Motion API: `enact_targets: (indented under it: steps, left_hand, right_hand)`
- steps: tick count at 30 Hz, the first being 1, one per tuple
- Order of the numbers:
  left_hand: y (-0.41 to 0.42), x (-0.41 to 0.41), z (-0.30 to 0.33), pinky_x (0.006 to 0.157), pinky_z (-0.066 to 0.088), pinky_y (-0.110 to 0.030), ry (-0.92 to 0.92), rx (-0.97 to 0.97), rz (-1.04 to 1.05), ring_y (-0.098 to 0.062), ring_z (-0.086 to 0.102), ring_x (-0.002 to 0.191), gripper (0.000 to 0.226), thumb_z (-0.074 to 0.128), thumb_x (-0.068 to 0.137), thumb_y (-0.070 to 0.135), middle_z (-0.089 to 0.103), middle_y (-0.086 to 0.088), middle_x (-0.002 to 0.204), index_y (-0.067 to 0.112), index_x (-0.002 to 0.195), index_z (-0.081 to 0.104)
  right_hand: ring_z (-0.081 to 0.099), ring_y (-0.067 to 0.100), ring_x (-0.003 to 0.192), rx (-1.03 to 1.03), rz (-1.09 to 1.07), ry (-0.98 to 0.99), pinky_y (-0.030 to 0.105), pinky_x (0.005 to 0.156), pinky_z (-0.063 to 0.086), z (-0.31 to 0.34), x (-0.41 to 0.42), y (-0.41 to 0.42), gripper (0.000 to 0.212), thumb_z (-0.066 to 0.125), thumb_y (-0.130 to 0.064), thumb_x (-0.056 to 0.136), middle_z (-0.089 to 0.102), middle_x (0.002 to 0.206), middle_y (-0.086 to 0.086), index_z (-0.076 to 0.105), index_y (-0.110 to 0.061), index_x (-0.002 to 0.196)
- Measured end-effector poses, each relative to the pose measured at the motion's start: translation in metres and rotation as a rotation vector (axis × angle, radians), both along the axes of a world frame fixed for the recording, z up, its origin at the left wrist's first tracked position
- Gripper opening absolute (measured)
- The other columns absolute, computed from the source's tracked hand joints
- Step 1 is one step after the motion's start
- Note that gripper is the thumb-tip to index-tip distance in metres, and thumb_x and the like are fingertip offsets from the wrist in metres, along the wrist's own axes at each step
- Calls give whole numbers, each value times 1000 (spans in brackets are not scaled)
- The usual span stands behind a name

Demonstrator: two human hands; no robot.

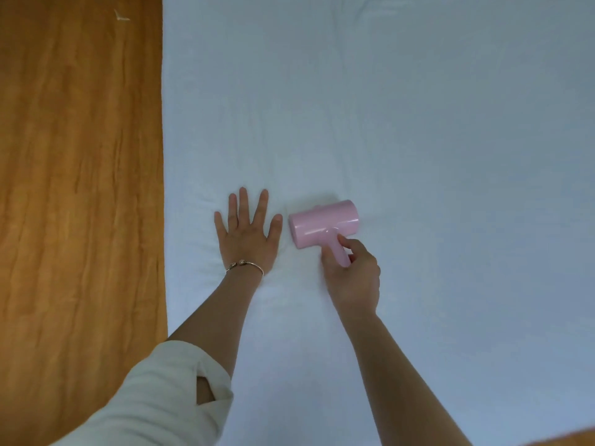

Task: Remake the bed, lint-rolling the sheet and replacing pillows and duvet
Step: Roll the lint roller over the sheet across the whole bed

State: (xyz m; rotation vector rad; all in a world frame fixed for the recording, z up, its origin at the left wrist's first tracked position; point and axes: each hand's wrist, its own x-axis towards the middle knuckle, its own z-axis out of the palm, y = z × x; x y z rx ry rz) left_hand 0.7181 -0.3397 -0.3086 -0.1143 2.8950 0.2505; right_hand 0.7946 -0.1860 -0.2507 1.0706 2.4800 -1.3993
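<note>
Head view, looking down on a bed covered by a pale white fitted sheet [418, 123], lightly creased, which fills the centre and right of the field. A strip of orange-brown wood-grain floor [80, 188] runs down the left side, its boundary with the sheet nearly vertical; a small whitish scrap [121, 17] lies on the floor near the upper left corner.

The left hand [246, 236] lies palm-down on the sheet, fingers straight and spread, pointing away from the person; its grip is open and holds nothing, pressing flat on the fabric. A thin metal bangle with two beads [244, 264] encircles the left wrist, and a rolled cream-coloured sleeve [167, 397] covers the upper arm at lower left.

Just to the right of the left thumb, close to it but apart, sits the pink plastic lint roller [323, 224], resting on the sheet. Its cylindrical drum has its long axis running roughly left to right, tilted slightly so that the right end lies farther from the person. The short pink handle projects from the drum's middle toward the person and slightly rightward. The right hand [352, 275] has its grip closed on this handle, thumb and fingers curled round it, the forearm bare and extending to lower right.
</note>
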Motion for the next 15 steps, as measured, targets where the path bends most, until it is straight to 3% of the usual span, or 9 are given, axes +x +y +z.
enact_targets:
  steps: [7, 15]
  left_hand:
    - [34, 109, -1, 119, -10, -44, 31, 14, 23, -17, -13, 148, 58, 10, 97, 59, -12, 4, 161, 44, 150, -8]
    - [54, 241, -7, 119, -8, -42, 82, 5, -99, -20, -7, 149, 60, 10, 96, 57, -7, 1, 162, 39, 151, -3]
  right_hand:
    - [63, 21, 77, 9, 13, -22, 32, 69, 52, -2, 142, 24, 30, 64, -40, 89, 61, 76, -10, 63, -38, 119]
    - [60, 7, 67, -62, -31, -53, 18, 60, 45, -6, 281, 46, 32, 69, -37, 88, 59, 71, -12, 64, -35, 120]
